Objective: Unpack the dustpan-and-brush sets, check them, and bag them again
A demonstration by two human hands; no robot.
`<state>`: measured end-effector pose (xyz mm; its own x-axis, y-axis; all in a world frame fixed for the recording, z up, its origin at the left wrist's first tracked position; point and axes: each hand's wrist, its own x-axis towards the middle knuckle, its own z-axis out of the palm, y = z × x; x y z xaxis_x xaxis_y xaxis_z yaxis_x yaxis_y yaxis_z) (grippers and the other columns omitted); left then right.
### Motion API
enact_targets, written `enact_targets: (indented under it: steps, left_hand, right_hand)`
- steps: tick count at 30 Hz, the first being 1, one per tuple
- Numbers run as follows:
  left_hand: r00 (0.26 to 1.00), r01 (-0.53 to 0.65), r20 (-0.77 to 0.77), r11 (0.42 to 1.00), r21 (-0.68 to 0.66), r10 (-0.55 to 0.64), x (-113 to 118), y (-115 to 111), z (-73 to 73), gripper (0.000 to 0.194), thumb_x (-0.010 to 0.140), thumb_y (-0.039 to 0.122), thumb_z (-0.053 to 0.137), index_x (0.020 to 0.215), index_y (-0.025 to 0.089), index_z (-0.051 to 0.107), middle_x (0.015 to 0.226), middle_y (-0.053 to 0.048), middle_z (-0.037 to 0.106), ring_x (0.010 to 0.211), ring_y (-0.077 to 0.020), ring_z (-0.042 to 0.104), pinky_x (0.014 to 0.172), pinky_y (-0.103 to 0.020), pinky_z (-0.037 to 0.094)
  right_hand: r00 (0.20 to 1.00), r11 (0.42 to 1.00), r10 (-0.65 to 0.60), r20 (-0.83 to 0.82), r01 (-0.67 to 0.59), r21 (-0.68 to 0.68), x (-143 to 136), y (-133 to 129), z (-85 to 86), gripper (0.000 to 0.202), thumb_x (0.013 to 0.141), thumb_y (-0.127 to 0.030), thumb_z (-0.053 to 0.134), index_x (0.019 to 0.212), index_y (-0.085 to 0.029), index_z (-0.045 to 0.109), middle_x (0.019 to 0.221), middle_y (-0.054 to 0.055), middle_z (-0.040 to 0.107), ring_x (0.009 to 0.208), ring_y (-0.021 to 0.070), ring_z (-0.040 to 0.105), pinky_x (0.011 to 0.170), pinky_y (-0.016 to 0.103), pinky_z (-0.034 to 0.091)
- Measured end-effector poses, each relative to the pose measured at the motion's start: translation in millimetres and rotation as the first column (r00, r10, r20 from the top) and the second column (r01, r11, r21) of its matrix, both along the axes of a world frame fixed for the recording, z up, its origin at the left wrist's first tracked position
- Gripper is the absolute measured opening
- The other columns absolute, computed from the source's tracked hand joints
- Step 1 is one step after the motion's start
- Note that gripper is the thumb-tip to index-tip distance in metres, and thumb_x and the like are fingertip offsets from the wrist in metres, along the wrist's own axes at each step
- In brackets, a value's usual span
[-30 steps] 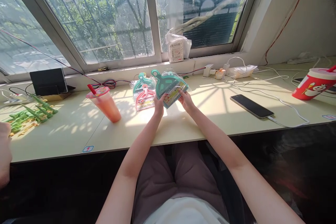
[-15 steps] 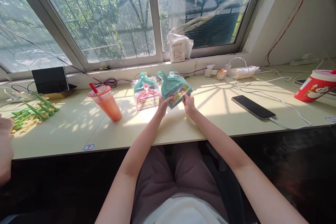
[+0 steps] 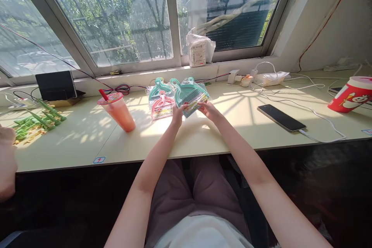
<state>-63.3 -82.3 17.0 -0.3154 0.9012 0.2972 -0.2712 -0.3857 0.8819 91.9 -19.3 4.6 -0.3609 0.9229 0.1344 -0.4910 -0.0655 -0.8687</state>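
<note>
Held between both my hands is a teal dustpan-and-brush pack [image 3: 186,95], tilted above the table. My left hand [image 3: 177,115] grips its lower left corner, fingers closed. On its lower right edge, my right hand [image 3: 208,109] pinches the wrapper. Right behind it, another teal pack [image 3: 191,81] shows only its top. To the left lie a pink dustpan pack [image 3: 162,107] and a further teal pack [image 3: 158,87], both in clear wrapping.
A cup with an orange drink [image 3: 119,114] stands left. A black phone [image 3: 281,117] on a white cable and a red cup [image 3: 350,96] are right. A tablet [image 3: 55,86], green leafy pieces [image 3: 43,120] and another person's hand [image 3: 6,159] are far left.
The held pack has shifted slightly left and been turned a little. My right hand's fingers have moved along its edge, more spread than before.
</note>
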Motion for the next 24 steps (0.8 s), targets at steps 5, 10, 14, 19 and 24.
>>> enact_targets:
  steps: [5,10,14,19,24]
  left_hand:
    - [0.997,0.053,-0.052,0.998,-0.047,-0.055,2.6,-5.1,3.0,0.044,0.062,0.026,0.079,0.103,0.018,0.069,0.087,-0.004,0.071,0.082,-0.02,0.067,0.073,-0.032,0.054]
    - [0.992,0.076,-0.092,0.987,-0.141,-0.089,2.3,-4.6,2.8,0.047,0.062,0.03,0.08,0.106,0.018,0.067,0.094,-0.006,0.072,0.082,-0.0208,0.067,0.065,-0.029,0.052]
    - [0.989,0.024,-0.136,0.975,-0.221,-0.055,-1.8,-5.8,1.4,0.051,0.063,0.029,0.08,0.111,0.019,0.065,0.097,-0.007,0.073,0.086,-0.0229,0.069,0.062,-0.029,0.053]
    - [0.955,0.246,-0.111,0.943,-0.225,-0.276,-2.2,-11.8,2.6,0.06,0.068,0.037,0.084,0.12,0.016,0.065,0.111,-0.014,0.074,0.079,-0.0237,0.074,0.069,-0.034,0.058]
    - [0.93,0.352,-0.007,0.9,-0.257,-0.366,-1.1,-14.5,6.5,0.067,0.081,0.049,0.071,0.138,0.019,0.054,0.125,-0.017,0.07,0.082,-0.0264,0.076,0.068,-0.035,0.061]
  right_hand:
    - [0.996,0.996,-0.092,0.003,0.092,-0.003,0.4,2.0,-5.5,0.043,0.058,-0.015,0.085,0.095,-0.022,0.063,0.092,0.001,0.075,0.102,0.0226,0.071,0.101,0.04,0.057]
    - [0.994,0.994,-0.112,0.001,0.112,-0.006,2.7,3.7,-2.8,0.048,0.054,-0.015,0.088,0.095,-0.024,0.063,0.092,0.001,0.074,0.102,0.023,0.071,0.101,0.04,0.058]
    - [0.986,0.986,-0.165,0.004,0.165,-0.017,-0.8,0.2,-3.2,0.05,0.05,-0.015,0.089,0.092,-0.023,0.063,0.089,0.001,0.074,0.098,0.024,0.071,0.095,0.04,0.06]
    - [0.962,0.963,-0.268,-0.044,0.268,-0.008,-5.8,-2.2,-8.7,0.051,0.048,-0.019,0.089,0.091,-0.022,0.063,0.088,0.001,0.073,0.093,0.0233,0.072,0.09,0.038,0.062]
    - [0.945,0.947,-0.317,-0.085,0.32,0.03,-4.8,-2.1,-8.0,0.051,0.048,-0.022,0.089,0.091,-0.023,0.062,0.088,0.003,0.072,0.091,0.0254,0.073,0.085,0.039,0.065]
